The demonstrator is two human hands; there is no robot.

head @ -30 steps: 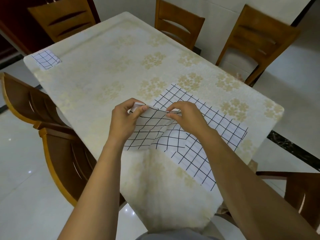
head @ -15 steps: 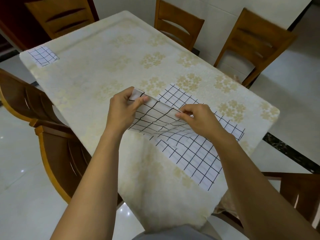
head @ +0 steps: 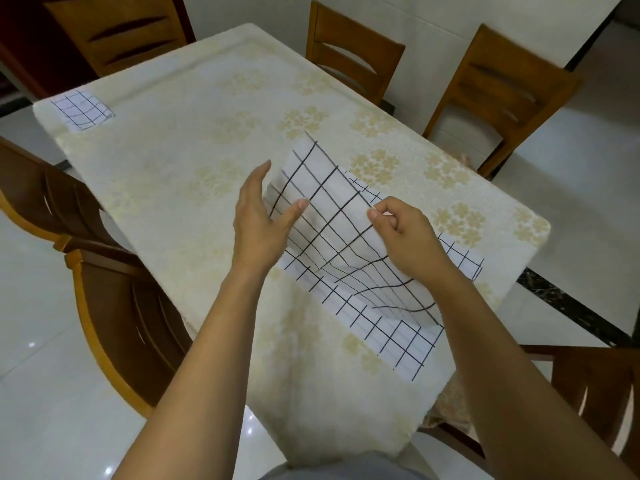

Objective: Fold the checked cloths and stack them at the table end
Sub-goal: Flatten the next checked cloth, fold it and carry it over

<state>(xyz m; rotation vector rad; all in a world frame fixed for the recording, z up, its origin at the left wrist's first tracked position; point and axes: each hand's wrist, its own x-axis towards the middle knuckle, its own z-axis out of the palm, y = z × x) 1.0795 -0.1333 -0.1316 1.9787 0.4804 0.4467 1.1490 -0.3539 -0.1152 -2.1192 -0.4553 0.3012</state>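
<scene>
Fingers [head: 381, 211] of the right hand [head: 405, 233] are pinched on the raised edge of the cloth [head: 332, 230]; the left hand [head: 258, 220] has its fingers spread, thumb against the lifted flap's near face and the rest behind it, so it props the flap rather than clamps it. The table [head: 194, 140], under a cream cover with pale gold flowers, fills the middle of the view, with wooden chairs [head: 353, 53] around it. The cloth, white with a black grid, lies near the table's near right corner: its lower part is flat on the cover, its upper part is lifted and curved over toward the person. A folded cloth [head: 81, 110] sits at the far left corner, well apart from the hands.
</scene>
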